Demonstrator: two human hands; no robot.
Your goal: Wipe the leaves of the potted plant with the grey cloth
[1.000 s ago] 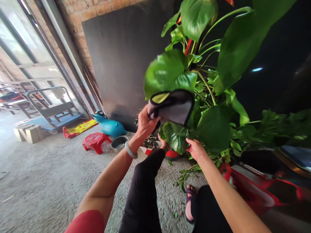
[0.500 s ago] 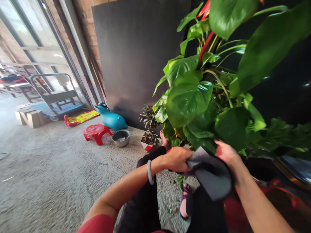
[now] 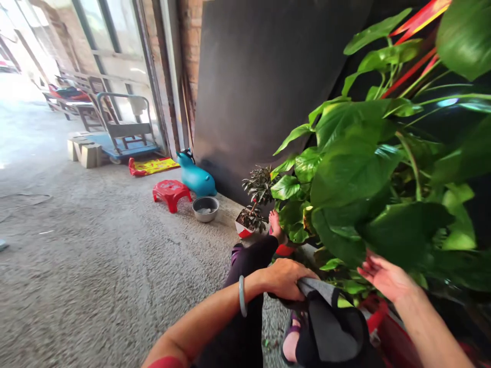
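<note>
My left hand (image 3: 287,278), with a pale bangle (image 3: 242,296) at its wrist, is closed on a grey-and-black cloth (image 3: 333,327). The cloth hangs down over my lap; its exact kind does not show. To the right, my right hand (image 3: 387,276) is apart from the cloth, palm up and fingers loosely spread. Its fingertips are at the lower edge of a large green leaf (image 3: 406,230); whether they touch it I cannot tell. That leaf belongs to a tall leafy plant (image 3: 353,174) in front of me.
A small potted plant (image 3: 249,220) stands ahead, beside my foot (image 3: 275,225). Left of it are a metal bowl (image 3: 205,209), a red plastic stool (image 3: 172,194) and a blue animal toy (image 3: 197,176). Farther back stands a blue platform trolley (image 3: 123,145). A dark panel (image 3: 264,82) rises behind.
My right hand has come off the cloth and moved right, beneath the leaf. My left hand keeps hold of the cloth, which now hangs lower. The view has turned right-to-left, shifting the scene rightward.
</note>
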